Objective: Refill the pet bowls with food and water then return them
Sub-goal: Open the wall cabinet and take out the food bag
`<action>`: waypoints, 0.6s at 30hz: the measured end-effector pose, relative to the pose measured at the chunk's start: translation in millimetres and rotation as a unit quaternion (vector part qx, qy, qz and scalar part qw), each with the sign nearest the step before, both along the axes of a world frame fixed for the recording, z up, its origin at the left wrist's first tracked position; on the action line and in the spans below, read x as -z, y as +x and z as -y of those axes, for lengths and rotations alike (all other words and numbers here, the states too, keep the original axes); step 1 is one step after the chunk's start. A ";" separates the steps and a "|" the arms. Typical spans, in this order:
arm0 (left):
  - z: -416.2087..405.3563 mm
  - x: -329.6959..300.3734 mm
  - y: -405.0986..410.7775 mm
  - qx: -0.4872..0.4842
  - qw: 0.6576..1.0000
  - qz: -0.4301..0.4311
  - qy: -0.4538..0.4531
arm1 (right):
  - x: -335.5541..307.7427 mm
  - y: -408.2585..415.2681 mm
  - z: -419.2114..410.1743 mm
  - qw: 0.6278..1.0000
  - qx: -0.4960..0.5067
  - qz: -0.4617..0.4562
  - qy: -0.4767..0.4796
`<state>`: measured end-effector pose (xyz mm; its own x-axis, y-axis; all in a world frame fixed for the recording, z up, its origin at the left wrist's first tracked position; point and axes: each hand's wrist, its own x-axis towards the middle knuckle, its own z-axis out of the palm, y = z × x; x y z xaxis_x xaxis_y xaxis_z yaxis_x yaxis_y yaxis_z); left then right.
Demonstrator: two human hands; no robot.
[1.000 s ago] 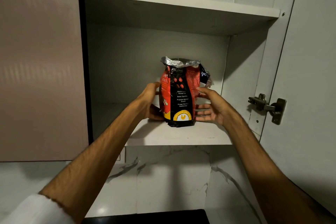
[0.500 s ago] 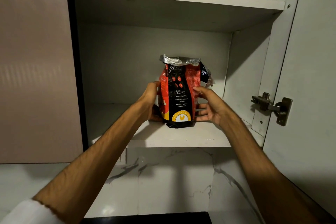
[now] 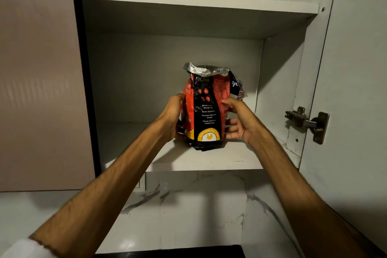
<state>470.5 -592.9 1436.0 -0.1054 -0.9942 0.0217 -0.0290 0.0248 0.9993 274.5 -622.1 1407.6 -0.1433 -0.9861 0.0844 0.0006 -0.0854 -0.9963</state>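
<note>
A red and black pet food bag [image 3: 206, 109] stood upright on the lower shelf [image 3: 209, 158] of an open wall cabinet, near the shelf's front edge and right of centre. Its silver foil top was crumpled and folded over, so the contents were hidden. Small white print ran down the black front panel, only partly legible ("Better Digestion" could be made out), above a yellow badge with a chicken symbol. Behind the bag's right shoulder, part of another dark package [image 3: 237, 88] showed, mostly concealed.

The left hand [image 3: 172, 118] pressed against the bag's left side, its fingers wrapped behind and out of sight. The right hand [image 3: 239, 122] cupped the right side, thumb on the front and fingers spread, curled round the bag. Both hands gripped it with its base resting on the shelf.

The upper shelf [image 3: 199, 1] appeared bare, though its back was cut off from view. The cabinet door [image 3: 356, 90] hung open at right, with a metal hinge [image 3: 306, 121]. Marble-patterned wall [image 3: 199, 205] lay below.
</note>
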 end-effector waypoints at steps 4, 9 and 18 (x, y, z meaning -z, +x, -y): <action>-11.6 -2.8 1.4 0.012 1.000 -0.001 0.006 | -2.5 -0.8 -14.2 1.000 0.006 0.000 -0.012; -27.9 -6.3 5.6 0.023 1.000 -0.002 0.004 | -8.2 0.0 -35.9 1.000 0.010 0.007 -0.018; -68.4 -5.9 19.9 0.032 0.999 -0.009 0.000 | -10.6 9.5 -82.6 1.000 0.016 0.009 -0.021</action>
<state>490.4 -524.6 1441.9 -0.1690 -0.9853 0.0235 -0.0099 0.0256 0.9996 283.9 -539.4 1418.2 -0.1767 -0.9767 0.1219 0.0146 -0.1265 -0.9919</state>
